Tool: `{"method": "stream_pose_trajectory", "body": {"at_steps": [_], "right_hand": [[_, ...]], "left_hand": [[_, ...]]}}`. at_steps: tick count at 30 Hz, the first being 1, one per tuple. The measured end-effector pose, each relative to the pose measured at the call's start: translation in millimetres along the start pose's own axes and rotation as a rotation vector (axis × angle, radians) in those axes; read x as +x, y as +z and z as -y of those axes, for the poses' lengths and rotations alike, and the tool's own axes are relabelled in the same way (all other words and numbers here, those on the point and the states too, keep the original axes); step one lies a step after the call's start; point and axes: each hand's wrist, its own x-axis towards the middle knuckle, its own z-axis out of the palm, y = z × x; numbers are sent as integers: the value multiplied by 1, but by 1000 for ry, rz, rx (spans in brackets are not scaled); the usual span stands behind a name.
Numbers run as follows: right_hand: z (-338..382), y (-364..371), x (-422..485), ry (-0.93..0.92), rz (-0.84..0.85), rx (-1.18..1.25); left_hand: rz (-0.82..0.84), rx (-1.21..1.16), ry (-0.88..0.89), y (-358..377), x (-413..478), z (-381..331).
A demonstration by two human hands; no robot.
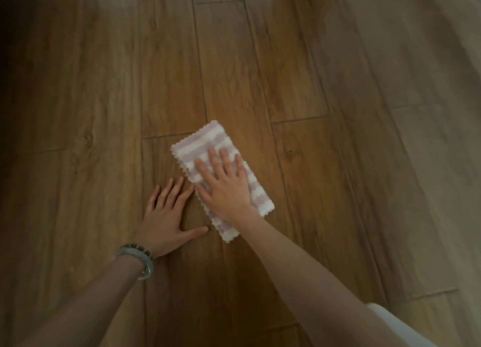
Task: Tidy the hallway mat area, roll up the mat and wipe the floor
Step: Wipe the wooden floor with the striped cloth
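over on the left, the left hand (166, 217) is planted flat on the wooden floor (325, 86), fingers straight and spread, thumb swung out toward the cloth, holding nothing. it reads as a brace. a pale bangle (138, 262) with a beaded bracelet beside it sits on that wrist.

moving right, the right hand (225, 187) is laid palm-down on the striped cleaning cloth (208, 143), fingers straight and fanned, pressing it to the boards rather than gripping it. that's the working hand, it's already on the cloth, while the left only sits just beside its near-left edge.

the cloth itself, folded into a long lilac-and-white rectangle with a scalloped edge, lies flat mid-floor. its long axis runs diagonally, far-left end up near a plank joint, near-right end tucked under the right forearm. the hand covers the middle, so both ends stick out.

no mat anywhere in view, so by my reckoning the rolling is dealt with and this is the wiping stage. the next stroke likely pushes across the cloth's short side, sweeping the widest band of floor, with bare planks lying open to the right.
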Motion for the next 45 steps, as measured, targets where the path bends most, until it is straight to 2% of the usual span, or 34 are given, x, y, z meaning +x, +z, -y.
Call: {"method": "stream_pose_trajectory", "body": {"at_steps": [3,5,10,12,14,16,19,23,25,27,28,30,32,34,38,45], "right_hand": [[-22,-3,3,-180,9,-37],[-65,-9,11,-148,29,-55],[-203,-34,15,421,-46,82],[-231,-42,19,616,-79,134],[-227,-46,40,721,-136,148],[-198,-49,68,615,-130,121],[-131,-45,101,252,-77,58],[-48,-36,99,-225,4,-27],[-54,-33,97,-498,36,-123],[-87,-38,105,-654,1,-165],[-110,-41,112,-646,-20,-173],[-167,-47,126,-464,-35,-155],[-222,-54,125,-240,-49,-118],[-259,-60,113,-147,-89,-138],[-282,-67,95,-100,-57,-115],[-281,-74,97,-88,-2,-94]], "left_hand": [[12,5,0,-1,0,0],[8,0,12,0,0,1],[70,-1,10,-2,2,4],[96,14,-4,-4,2,2],[100,42,-7,-6,4,-1],[99,35,-11,-6,3,-2],[67,50,-7,-7,3,-2],[137,70,-75,-12,4,-11],[115,59,-99,-12,4,-15],[68,70,-116,-12,3,-16],[65,68,-123,-13,3,-17],[104,37,-141,-21,5,-20],[65,44,-164,-33,13,-22],[12,43,-248,-49,29,-29],[-72,-64,-433,-86,72,-50],[-106,-80,-375,-136,124,-67]]}}
